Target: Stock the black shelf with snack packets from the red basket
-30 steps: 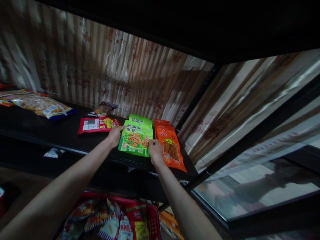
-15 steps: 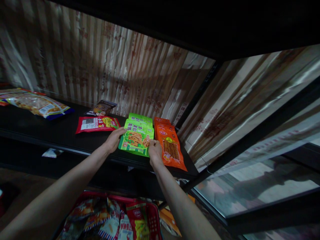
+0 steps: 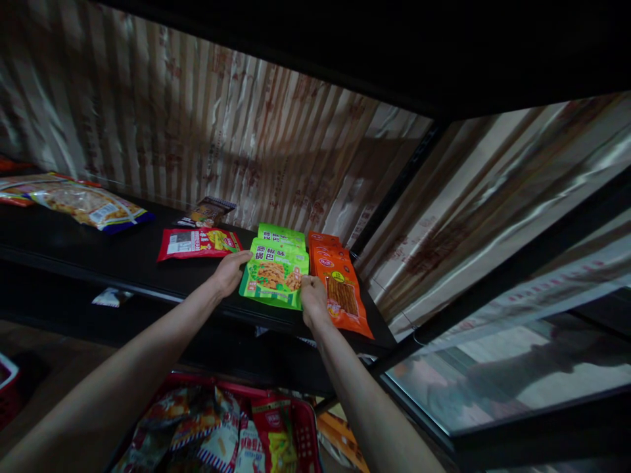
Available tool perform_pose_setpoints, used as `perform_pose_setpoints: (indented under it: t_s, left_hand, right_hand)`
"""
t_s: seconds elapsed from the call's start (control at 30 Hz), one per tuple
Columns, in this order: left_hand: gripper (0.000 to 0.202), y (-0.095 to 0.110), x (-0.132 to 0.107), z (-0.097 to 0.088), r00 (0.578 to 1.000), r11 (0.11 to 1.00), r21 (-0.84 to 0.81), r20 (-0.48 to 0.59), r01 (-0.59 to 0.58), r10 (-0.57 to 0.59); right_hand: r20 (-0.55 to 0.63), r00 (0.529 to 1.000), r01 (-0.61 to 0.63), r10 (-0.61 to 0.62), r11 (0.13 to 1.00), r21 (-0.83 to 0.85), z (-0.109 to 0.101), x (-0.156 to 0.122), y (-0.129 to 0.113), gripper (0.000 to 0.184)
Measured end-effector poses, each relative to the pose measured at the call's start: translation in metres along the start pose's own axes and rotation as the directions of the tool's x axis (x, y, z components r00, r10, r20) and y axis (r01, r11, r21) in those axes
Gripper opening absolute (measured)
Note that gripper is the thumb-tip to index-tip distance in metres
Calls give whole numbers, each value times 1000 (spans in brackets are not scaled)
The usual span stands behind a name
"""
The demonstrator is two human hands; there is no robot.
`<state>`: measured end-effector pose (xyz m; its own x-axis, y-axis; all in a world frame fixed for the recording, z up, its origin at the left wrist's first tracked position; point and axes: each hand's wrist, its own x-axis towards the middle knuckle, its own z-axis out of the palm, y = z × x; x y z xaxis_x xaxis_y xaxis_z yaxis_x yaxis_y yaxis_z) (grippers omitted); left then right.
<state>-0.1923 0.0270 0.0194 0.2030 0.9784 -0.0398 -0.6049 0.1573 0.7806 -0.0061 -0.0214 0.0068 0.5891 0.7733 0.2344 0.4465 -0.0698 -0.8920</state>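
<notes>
A green snack bag (image 3: 273, 272) lies face up at the front of a black shelf (image 3: 172, 279), overlapping another green bag (image 3: 280, 234) behind it. My left hand (image 3: 231, 271) grips its left edge, thumb on top. On its lower right edge, my right hand (image 3: 313, 295) is closed around the side. Orange snack bags (image 3: 340, 289) sit in an overlapping row just right of the green ones, close to my right hand. To the left lies a red snack bag (image 3: 200, 243), with a dark brown packet (image 3: 207, 211) behind it.
Below the shelf stands a red basket (image 3: 308, 427) full of snack bags. Large clear-fronted bags (image 3: 93, 203) lie on the shelf's far left. A black upright post (image 3: 401, 187) and corrugated sheeting (image 3: 236, 131) close off the back and right. A small packet (image 3: 112, 297) shows below the shelf edge.
The view has shifted slightly, so the shelf items appear a little further right. Both hands keep their hold on the green bag, which stays in nearly the same place on the shelf.
</notes>
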Motion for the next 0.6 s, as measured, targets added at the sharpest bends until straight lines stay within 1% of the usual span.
perform_pose_setpoints:
  t_s: [0.07,0.13,0.2,0.27,0.33,0.4,0.47,0.6]
  left_hand:
    - [14,0,-1,0,999,1000,-17,43,15,-15]
    - [18,1,-2,0,997,997,-54,56,49,-46]
    - [19,3,-3,1,992,988,-91,48,123,-119]
    - [21,4,-3,2,977,972,-103,43,213,-210]
    - [22,6,-3,3,965,960,-96,29,263,-262]
    - [22,5,-3,3,965,962,-81,13,262,-262]
    - [20,4,-3,4,973,971,-63,7,232,-232]
    - [12,0,0,2,996,995,-42,-18,88,-89]
  right_hand:
    - [-6,1000,-10,10,1000,16,0,0,3,19]
    - [-6,1000,-18,18,999,39,2,-1,6,18]
    - [3,1000,-16,16,998,61,5,-2,7,19]
    - [13,1000,-11,10,996,84,7,-3,8,20]
    - [20,1000,-11,9,996,94,9,-4,7,20]
    - [22,1000,-17,15,996,82,9,-4,4,20]
    - [23,1000,-19,17,998,59,7,-3,2,20]
    - [-2,1000,7,-7,999,33,0,-4,-2,18]
